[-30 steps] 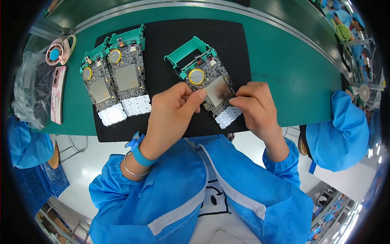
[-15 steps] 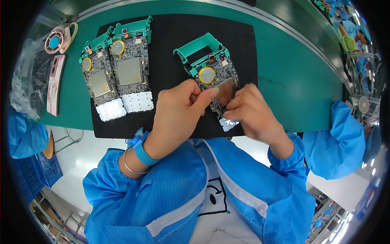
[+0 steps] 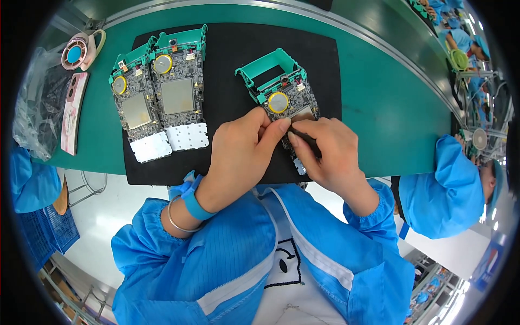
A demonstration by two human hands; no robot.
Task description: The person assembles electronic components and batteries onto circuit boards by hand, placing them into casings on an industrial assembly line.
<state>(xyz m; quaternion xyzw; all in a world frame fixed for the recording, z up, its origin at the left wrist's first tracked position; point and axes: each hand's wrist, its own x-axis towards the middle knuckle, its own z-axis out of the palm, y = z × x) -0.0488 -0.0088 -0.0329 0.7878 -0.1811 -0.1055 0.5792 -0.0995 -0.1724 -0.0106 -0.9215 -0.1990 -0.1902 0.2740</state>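
On the left of the green tabletop, a pale handheld fan with a blue hub is resting near the far edge, a phone in a pink-patterned cover is lying just below it, and a crumpled clear plastic bag is spreading just beside the phone. Beneath the table's left end, blue plastic crates are standing beside the pale floor, and one co-worker's blue sleeve is showing above them. Off to the right, another co-worker's blue sleeve is hanging beside the table, while a yellow-green round object is sitting farther back.
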